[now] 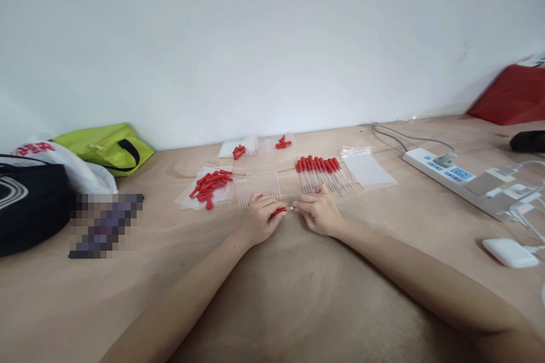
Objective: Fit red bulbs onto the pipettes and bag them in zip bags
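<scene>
Left hand pinches a red bulb, right hand a thin tube, end-on over the table, probably to keep them aligned, with loose bulbs, bare tubes and capped tubes grouped toward its back edge, likely for sorted, easy reach.

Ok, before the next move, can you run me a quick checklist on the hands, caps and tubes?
1. Left hand on a red cap: ok, gripped.
2. Right hand on the glass tube: ok, pinched at the fingertips.
3. Tube fully seated in the cap: cannot tell, too small.
4. Loose red caps at hand: ok, heaped left of the bare tubes.
5. Bare tubes at hand: ok, in a row.
6. Capped tubes in line: ok, beyond the right hand.
</scene>
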Demonstrator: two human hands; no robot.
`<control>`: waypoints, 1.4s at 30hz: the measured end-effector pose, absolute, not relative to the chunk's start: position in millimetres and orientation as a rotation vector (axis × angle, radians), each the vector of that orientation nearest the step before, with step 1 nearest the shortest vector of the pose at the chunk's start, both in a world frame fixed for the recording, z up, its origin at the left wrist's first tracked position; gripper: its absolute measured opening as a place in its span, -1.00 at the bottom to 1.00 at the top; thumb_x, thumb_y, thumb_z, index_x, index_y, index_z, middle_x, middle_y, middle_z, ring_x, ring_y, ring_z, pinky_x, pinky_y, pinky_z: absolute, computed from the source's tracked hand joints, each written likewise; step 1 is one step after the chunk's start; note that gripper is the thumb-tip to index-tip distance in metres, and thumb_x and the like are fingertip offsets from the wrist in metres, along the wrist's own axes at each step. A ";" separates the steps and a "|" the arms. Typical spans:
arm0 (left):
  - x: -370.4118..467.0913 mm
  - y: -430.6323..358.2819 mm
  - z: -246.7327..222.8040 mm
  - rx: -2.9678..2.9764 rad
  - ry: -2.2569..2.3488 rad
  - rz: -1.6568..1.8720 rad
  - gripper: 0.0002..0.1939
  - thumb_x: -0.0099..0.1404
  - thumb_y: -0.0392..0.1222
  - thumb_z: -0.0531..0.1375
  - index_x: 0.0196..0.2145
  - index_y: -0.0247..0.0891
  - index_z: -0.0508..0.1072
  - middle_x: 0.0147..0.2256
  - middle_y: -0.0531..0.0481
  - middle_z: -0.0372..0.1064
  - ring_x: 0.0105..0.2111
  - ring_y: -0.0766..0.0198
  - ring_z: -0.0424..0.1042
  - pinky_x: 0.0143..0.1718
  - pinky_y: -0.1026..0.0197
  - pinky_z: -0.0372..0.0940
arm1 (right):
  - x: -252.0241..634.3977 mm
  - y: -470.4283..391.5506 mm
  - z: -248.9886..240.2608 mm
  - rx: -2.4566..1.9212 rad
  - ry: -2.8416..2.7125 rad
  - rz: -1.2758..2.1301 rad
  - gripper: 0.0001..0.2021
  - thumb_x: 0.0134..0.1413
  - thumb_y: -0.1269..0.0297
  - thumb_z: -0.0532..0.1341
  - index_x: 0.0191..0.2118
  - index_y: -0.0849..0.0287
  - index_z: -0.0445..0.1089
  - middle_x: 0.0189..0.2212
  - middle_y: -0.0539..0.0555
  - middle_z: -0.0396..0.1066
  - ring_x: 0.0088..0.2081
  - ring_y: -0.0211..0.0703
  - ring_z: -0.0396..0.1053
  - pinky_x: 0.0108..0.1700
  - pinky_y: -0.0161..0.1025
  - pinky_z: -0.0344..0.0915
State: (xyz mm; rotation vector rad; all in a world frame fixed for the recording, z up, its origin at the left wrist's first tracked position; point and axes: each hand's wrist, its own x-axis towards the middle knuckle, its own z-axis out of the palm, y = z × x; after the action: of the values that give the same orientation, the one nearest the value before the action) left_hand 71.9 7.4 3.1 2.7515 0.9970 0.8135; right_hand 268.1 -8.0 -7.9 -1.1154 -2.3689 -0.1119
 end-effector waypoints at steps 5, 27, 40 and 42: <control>72.1 6.8 1.8 2.765 0.988 0.776 -0.85 0.22 -0.20 0.03 -0.37 -0.22 0.39 -0.40 0.00 0.44 -0.34 0.26 0.38 -0.12 0.10 0.10 | 267.2 -8.0 -9.7 -1.086 -2.406 -0.103 -0.76 0.06 0.42 -0.01 -0.36 0.14 0.41 -0.54 -0.02 0.34 -0.49 -0.30 0.15 -0.33 -0.23 -0.20; 59.4 20.5 -2.4 2.648 1.305 1.043 -0.87 0.18 -0.23 0.10 -0.27 -0.24 0.33 -0.34 -0.05 0.34 -0.27 0.16 0.32 -0.23 0.11 0.20 | 305.2 30.1 4.1 -1.947 -1.599 -0.044 -0.72 0.04 0.26 -0.01 -0.27 0.15 0.42 -0.35 0.13 0.42 -0.26 -0.05 0.28 -0.22 -0.12 -0.04; 58.5 21.2 0.4 2.681 1.293 0.958 -0.90 0.18 -0.23 0.11 -0.36 -0.23 0.41 -0.37 -0.04 0.34 -0.29 0.19 0.32 -0.22 0.12 0.19 | 290.4 39.9 7.8 -2.101 -1.680 0.032 -0.74 0.05 0.26 0.00 -0.27 0.15 0.41 -0.40 0.16 0.42 -0.25 0.01 0.31 -0.20 -0.09 -0.03; 49.5 28.8 5.8 2.667 1.433 0.948 -0.90 0.16 -0.21 0.13 -0.37 -0.22 0.42 -0.35 -0.04 0.35 -0.28 0.18 0.33 -0.20 0.12 0.17 | 290.8 39.6 6.3 -2.106 -1.692 0.019 -0.73 0.04 0.24 0.01 -0.24 0.16 0.40 -0.41 0.16 0.42 -0.26 0.00 0.31 -0.20 -0.10 -0.04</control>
State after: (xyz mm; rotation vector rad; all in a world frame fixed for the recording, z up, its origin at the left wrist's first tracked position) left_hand 49.5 28.8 5.8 2.6672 1.4333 0.9479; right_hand 290.8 39.6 6.3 -2.1057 -1.6924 0.0187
